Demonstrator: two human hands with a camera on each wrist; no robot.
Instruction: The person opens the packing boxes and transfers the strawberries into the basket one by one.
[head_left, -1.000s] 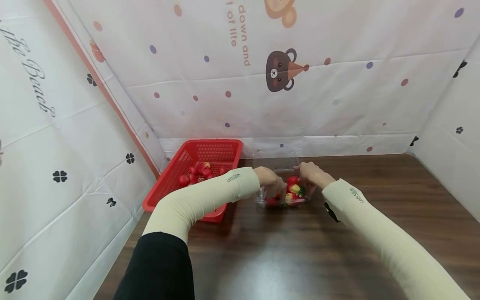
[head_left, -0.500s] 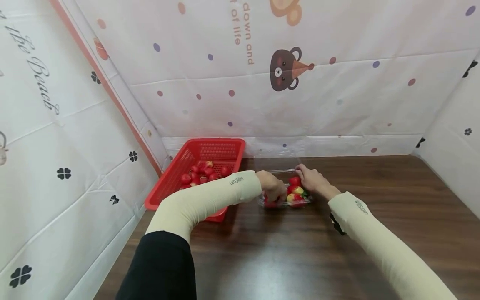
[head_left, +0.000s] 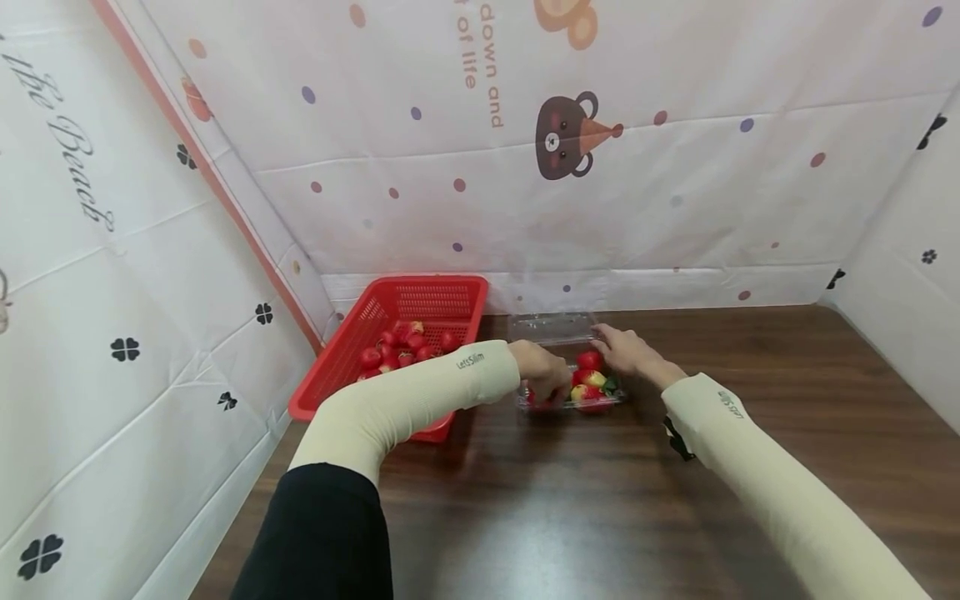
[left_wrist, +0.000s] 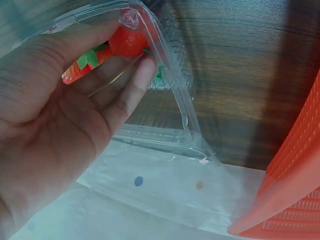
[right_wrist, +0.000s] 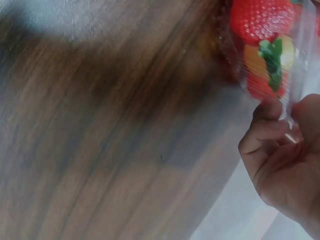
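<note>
A clear plastic clamshell box [head_left: 567,405] holds several red and yellow-red strawberries [head_left: 589,360], and its lid [head_left: 553,327] lies folded back behind it. My left hand [head_left: 546,372] reaches down into the left half of the box. There its thumb and fingers pinch a red strawberry [left_wrist: 127,43], while a red piece with green leaves [left_wrist: 90,58] shows behind the thumb. At the back right corner, my right hand [head_left: 628,350] pinches the plastic edge between thumb and fingers. In the right wrist view, a large strawberry [right_wrist: 262,18] shows just inside that wall.
A red perforated basket [head_left: 431,287] with several red fruits [head_left: 408,340] stands left of the box, partly under the left sleeve [head_left: 405,392]. The dark wood table [head_left: 555,517] meets white printed sheets [head_left: 675,208] at the back and sides.
The lid has tipped from upright to lying lower behind the box. My right hand has slid from the right wall to the back corner. My left hand stays inside the box.
</note>
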